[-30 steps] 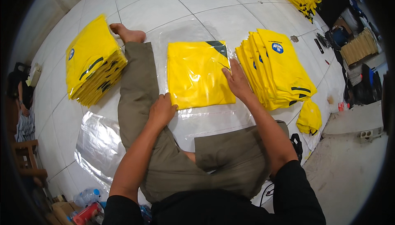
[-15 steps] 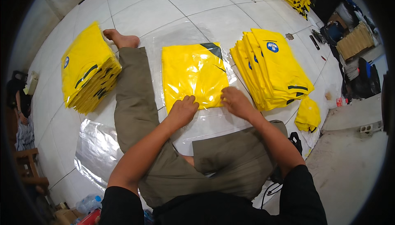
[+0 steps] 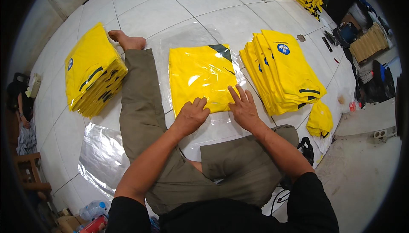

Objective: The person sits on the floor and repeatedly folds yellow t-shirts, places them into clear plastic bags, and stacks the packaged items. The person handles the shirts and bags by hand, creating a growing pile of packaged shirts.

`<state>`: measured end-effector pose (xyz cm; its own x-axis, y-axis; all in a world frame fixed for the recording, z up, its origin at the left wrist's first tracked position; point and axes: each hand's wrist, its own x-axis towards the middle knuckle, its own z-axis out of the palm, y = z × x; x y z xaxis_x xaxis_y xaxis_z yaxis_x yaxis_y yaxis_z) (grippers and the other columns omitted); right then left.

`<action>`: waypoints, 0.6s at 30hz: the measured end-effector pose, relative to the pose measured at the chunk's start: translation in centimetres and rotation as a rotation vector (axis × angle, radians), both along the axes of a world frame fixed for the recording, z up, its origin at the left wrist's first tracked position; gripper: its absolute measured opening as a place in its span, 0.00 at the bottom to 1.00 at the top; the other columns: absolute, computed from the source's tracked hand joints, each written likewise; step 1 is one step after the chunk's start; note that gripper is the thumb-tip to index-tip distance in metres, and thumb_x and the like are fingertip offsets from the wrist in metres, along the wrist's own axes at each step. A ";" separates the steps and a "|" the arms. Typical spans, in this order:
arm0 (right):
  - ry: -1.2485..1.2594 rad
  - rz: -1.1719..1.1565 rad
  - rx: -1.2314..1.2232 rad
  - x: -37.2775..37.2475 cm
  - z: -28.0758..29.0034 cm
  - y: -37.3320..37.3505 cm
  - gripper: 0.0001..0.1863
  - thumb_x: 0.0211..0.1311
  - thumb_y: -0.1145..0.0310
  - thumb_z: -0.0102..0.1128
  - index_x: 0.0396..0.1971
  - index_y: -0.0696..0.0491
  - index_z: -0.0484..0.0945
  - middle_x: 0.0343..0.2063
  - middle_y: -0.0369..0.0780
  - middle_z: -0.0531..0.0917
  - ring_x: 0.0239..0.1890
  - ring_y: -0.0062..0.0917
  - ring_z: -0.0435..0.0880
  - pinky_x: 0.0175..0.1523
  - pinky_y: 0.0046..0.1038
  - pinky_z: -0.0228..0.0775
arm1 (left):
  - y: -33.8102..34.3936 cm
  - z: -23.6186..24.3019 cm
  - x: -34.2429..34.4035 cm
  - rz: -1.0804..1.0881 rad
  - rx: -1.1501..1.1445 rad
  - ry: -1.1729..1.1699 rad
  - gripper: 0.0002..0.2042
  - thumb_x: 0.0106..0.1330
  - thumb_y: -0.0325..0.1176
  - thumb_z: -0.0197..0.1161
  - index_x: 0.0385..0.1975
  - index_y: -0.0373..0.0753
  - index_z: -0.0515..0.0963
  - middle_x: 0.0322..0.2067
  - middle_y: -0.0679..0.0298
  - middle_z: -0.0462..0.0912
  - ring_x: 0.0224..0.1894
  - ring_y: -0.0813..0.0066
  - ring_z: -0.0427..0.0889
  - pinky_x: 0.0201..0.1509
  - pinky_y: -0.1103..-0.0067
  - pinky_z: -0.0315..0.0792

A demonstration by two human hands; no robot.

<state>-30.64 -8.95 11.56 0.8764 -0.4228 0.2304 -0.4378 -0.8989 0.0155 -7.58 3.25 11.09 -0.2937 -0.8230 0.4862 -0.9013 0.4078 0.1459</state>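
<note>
White tiled floor (image 3: 179,2) under bagged shirt (image 3: 200,75)

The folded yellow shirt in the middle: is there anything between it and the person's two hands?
Only the clear plastic bag that wraps the folded yellow shirt. The left hand and the right hand lie flat on the bag at the shirt's near edge; nothing else is in between.

A folded yellow shirt (image 3: 200,77) in clear plastic lies flat on the floor.
</note>
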 end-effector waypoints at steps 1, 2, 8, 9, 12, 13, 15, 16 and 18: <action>0.019 -0.036 -0.016 -0.2 -0.5 0.0 0.05 0.52 0.74 0.62 0.30 0.55 0.84 0.68 0.49 0.69 0.73 0.47 0.62 0.72 0.53 0.52 | 0.0 -0.6 -0.2 0.037 -0.009 -0.056 0.03 0.54 0.27 0.62 0.28 0.37 0.78 0.37 0.57 0.78 0.38 0.64 0.78 0.31 0.71 0.71; 0.038 -0.071 -0.031 -0.5 -0.9 -0.1 0.06 0.52 0.73 0.62 0.30 0.55 0.84 0.69 0.50 0.69 0.73 0.47 0.62 0.73 0.54 0.51 | 0.0 -1.1 -0.6 0.075 -0.018 -0.113 0.03 0.54 0.27 0.62 0.26 0.37 0.77 0.37 0.56 0.78 0.39 0.64 0.78 0.31 0.71 0.70; 0.121 -0.049 0.016 -0.9 -1.0 -0.3 0.07 0.54 0.72 0.61 0.29 0.56 0.86 0.65 0.50 0.73 0.71 0.47 0.64 0.71 0.54 0.52 | 0.6 -2.2 -0.4 0.134 0.122 -0.219 0.02 0.53 0.26 0.61 0.21 0.38 0.76 0.35 0.58 0.77 0.40 0.65 0.77 0.30 0.71 0.70; 0.106 -0.044 0.007 -0.9 -1.1 -0.4 0.07 0.55 0.71 0.60 0.28 0.57 0.86 0.64 0.50 0.75 0.71 0.47 0.65 0.70 0.55 0.53 | 0.6 -2.3 -0.4 0.139 0.142 -0.224 0.02 0.53 0.26 0.61 0.21 0.38 0.77 0.35 0.59 0.76 0.40 0.65 0.77 0.30 0.71 0.69; 0.085 -0.023 -0.035 -1.1 -1.7 -0.7 0.08 0.56 0.70 0.60 0.27 0.56 0.86 0.62 0.49 0.77 0.69 0.47 0.67 0.69 0.54 0.56 | 0.5 -2.5 -0.4 0.148 0.171 -0.228 0.02 0.53 0.26 0.61 0.21 0.38 0.78 0.33 0.60 0.75 0.40 0.65 0.77 0.30 0.71 0.69; 0.081 -0.012 -0.052 -1.2 -1.8 -0.9 0.08 0.55 0.70 0.60 0.27 0.56 0.86 0.61 0.48 0.78 0.69 0.46 0.68 0.68 0.54 0.56 | 0.5 -2.5 -0.4 0.157 0.183 -0.231 0.02 0.53 0.26 0.61 0.21 0.38 0.78 0.34 0.60 0.75 0.40 0.64 0.77 0.31 0.71 0.70; 0.117 -0.013 -0.051 -1.6 -1.7 -1.2 0.05 0.52 0.72 0.62 0.26 0.55 0.86 0.62 0.44 0.77 0.69 0.44 0.67 0.68 0.52 0.56 | 0.7 -2.5 -0.3 0.174 0.209 -0.236 0.02 0.53 0.26 0.61 0.21 0.38 0.79 0.34 0.60 0.76 0.41 0.64 0.77 0.31 0.70 0.71; 0.135 -0.013 -0.050 -1.8 -1.6 -1.3 0.05 0.50 0.73 0.63 0.26 0.54 0.86 0.63 0.42 0.77 0.70 0.43 0.66 0.68 0.51 0.56 | 0.7 -2.3 -0.2 0.172 0.236 -0.248 0.02 0.54 0.27 0.61 0.23 0.37 0.80 0.36 0.59 0.76 0.41 0.63 0.78 0.32 0.69 0.72; 0.146 -0.052 -0.018 -2.3 -1.5 -1.5 0.05 0.50 0.73 0.63 0.26 0.53 0.87 0.63 0.41 0.77 0.69 0.42 0.66 0.67 0.49 0.58 | 0.7 -1.9 -0.2 0.168 0.291 -0.271 0.05 0.55 0.28 0.61 0.27 0.36 0.82 0.39 0.58 0.78 0.43 0.62 0.79 0.34 0.67 0.75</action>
<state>-32.93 -10.43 10.08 0.8784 -0.4651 0.1096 -0.4752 -0.8744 0.0983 -7.78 3.93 9.20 -0.2287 -0.9618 0.1504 -0.9733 0.2287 -0.0179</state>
